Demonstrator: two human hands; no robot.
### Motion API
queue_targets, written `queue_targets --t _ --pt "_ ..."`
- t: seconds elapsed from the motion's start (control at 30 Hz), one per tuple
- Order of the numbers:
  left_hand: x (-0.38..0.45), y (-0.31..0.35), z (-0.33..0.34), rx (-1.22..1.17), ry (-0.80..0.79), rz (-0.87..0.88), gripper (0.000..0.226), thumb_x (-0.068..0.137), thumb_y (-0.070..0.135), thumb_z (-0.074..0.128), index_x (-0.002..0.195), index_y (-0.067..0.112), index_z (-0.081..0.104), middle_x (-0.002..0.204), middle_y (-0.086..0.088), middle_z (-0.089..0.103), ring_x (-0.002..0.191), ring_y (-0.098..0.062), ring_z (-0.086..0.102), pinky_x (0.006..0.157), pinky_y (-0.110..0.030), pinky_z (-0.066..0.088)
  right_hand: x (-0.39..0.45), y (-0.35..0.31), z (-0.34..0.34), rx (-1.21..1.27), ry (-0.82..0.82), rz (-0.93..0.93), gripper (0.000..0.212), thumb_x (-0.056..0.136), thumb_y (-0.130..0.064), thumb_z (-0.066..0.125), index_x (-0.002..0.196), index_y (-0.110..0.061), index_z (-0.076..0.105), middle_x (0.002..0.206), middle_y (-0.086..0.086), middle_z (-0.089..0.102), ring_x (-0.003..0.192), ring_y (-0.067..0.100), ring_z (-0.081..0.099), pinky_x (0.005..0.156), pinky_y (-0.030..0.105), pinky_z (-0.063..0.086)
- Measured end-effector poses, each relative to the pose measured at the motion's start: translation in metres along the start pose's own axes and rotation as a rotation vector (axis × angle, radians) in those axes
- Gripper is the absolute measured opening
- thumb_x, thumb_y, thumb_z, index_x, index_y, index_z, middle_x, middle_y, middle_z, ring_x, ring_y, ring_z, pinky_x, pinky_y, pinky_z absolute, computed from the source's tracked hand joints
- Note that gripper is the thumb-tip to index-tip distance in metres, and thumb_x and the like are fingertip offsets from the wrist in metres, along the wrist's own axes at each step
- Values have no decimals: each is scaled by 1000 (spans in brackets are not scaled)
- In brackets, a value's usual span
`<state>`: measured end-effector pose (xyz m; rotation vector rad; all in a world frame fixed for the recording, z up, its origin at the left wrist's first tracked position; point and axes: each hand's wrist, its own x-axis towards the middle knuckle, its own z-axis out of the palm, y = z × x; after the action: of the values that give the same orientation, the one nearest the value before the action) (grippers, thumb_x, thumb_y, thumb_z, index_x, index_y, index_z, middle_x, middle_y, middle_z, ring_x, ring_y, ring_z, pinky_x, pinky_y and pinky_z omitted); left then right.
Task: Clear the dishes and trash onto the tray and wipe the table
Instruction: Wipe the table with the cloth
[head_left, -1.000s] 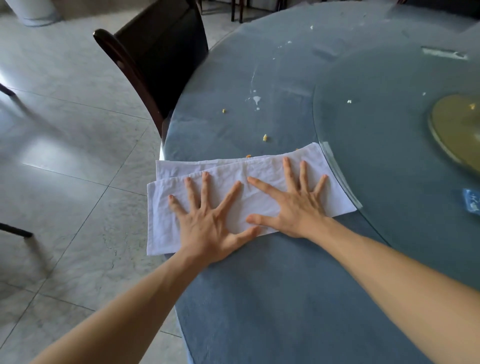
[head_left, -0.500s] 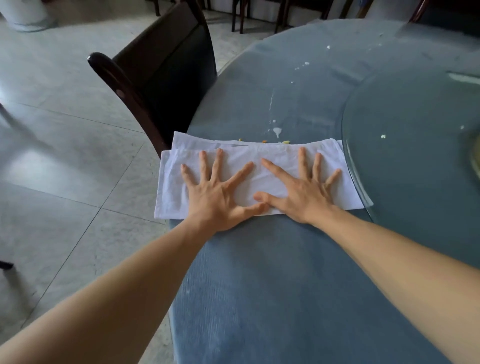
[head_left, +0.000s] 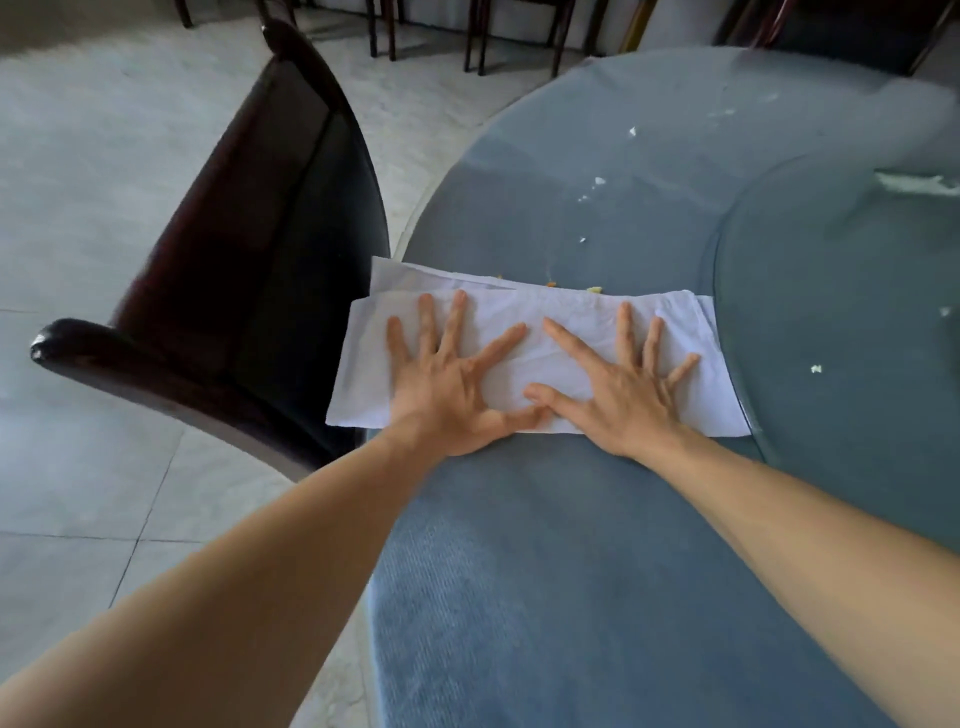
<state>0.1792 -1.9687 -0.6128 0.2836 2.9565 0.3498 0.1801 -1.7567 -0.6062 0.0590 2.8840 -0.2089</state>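
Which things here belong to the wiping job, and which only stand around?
Job: white cloth, left hand, right hand, both pressed flat on it; table; crumbs; white scraps.
Around: dark chair; glass turntable.

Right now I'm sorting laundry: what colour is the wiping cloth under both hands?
White cloth, plain, seen in the head view.
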Motion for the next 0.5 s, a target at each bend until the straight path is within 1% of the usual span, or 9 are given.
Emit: queue_targets --t 0.07,0.2,0.37,0.5 --pt "18 -7 -3 -22 0 31 101 60 105 22 149 66 -2 168 -3 -24 152 -36 -25 117 -68 -9 14 -5 -4 3 -3 28 84 62 -107 17 138 -82 -10 169 3 -30 152 41 -32 110 83 -10" --pt "50 -17 -6 -32 54 67 100 61 105 24 150 66 1 169 -5 -19 153 -38 -21 117 -69 -7 41 -12 -12 13 8 56 81 65 -106 19 138 -83 -10 170 3 -28 153 41 -31 110 82 -10" --pt "93 -26 -15 -34 16 123 100 61 104 27 149 66 1 169 -4 -22 153 -36 -24 117 -68 -10 70 -18 -17 18 34 122 80 65 -106 17 137 -83 -12 171 1 -26 154 40 -29 110 83 -9" --pt "120 -30 -23 -42 -20 164 100 61 104 27 150 66 1 168 -4 -22 152 -35 -26 116 -67 -12 89 -22 -24 20 27 174 76 69 -105 19 136 -84 -11 171 1 -26 154 39 -29 111 81 -10"
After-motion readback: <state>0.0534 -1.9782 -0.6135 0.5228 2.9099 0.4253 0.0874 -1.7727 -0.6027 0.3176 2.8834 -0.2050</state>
